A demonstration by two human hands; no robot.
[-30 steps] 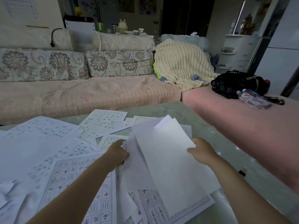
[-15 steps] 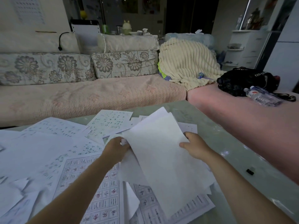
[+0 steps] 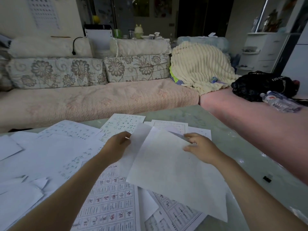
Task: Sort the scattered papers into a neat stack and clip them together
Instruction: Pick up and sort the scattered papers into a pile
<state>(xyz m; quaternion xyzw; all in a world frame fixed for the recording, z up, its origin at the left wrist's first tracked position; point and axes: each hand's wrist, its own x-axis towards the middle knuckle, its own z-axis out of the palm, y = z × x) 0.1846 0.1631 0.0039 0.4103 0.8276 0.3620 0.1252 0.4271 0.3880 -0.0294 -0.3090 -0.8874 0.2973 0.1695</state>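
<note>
Tipped flatter now over the scattered papers [image 3: 108,205] on the surface [image 3: 241,147], black clip [image 3: 267,178] well off to the right, the blank sheets [image 3: 166,172] are pinched at their left edge by the left hand [image 3: 116,145] and at the far corner by the loosely curled fingers [image 3: 191,135] of the right hand [image 3: 201,147] — likely for squaring.

We have the desk [image 3: 233,147] before us, with papers [image 3: 50,155] spread over its left and middle. Our left grip [image 3: 116,145] and right grip [image 3: 200,149] hold a few sheets [image 3: 166,172] between them above those papers, one grip at each side edge. A clip [image 3: 267,178] lies on the desk to the right, well apart from the papers. Behind the desk runs a sofa [image 3: 100,100]. A blanket [image 3: 200,69] sits on it toward the right, and farther right is a bag [image 3: 260,85] with a bottle [image 3: 280,102] just before it.
</note>
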